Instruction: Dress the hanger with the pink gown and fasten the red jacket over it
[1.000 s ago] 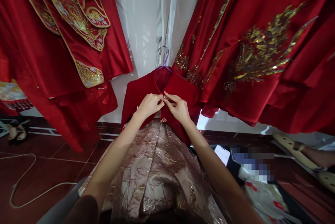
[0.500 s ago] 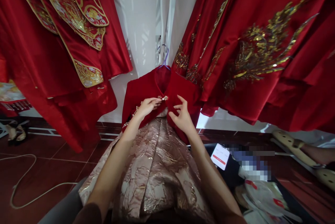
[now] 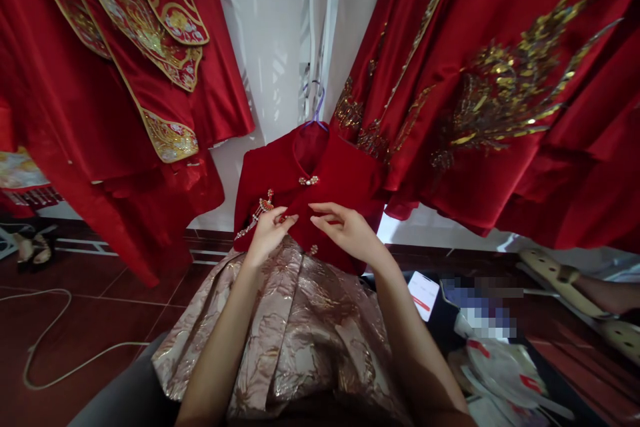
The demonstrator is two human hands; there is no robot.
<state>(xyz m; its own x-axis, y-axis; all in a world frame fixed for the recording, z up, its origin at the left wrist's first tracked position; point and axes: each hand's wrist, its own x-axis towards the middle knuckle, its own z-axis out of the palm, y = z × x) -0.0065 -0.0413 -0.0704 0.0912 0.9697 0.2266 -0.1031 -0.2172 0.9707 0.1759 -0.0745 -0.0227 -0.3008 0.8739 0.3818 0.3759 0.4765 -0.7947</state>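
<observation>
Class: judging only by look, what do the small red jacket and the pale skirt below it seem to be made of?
Red jacket: probably velvet, as its surface is deep, matt and soft-looking, with a pearl-like clasp. Skirt: likely metallic brocade, showing a raised floral pattern with a golden-pink sheen.

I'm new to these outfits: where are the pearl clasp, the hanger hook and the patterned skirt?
Pearl clasp (image 3: 309,180): head view, on its middle beads at the jacket's chest.
Hanger hook (image 3: 316,107): head view, on the purple hook's stem above the collar.
Patterned skirt (image 3: 295,320): head view, on its front folds.

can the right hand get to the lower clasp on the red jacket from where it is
Probably yes. The right hand rests on the red jacket just above the lower clasp, which shows uncovered at the hem; nothing lies between them.
</observation>
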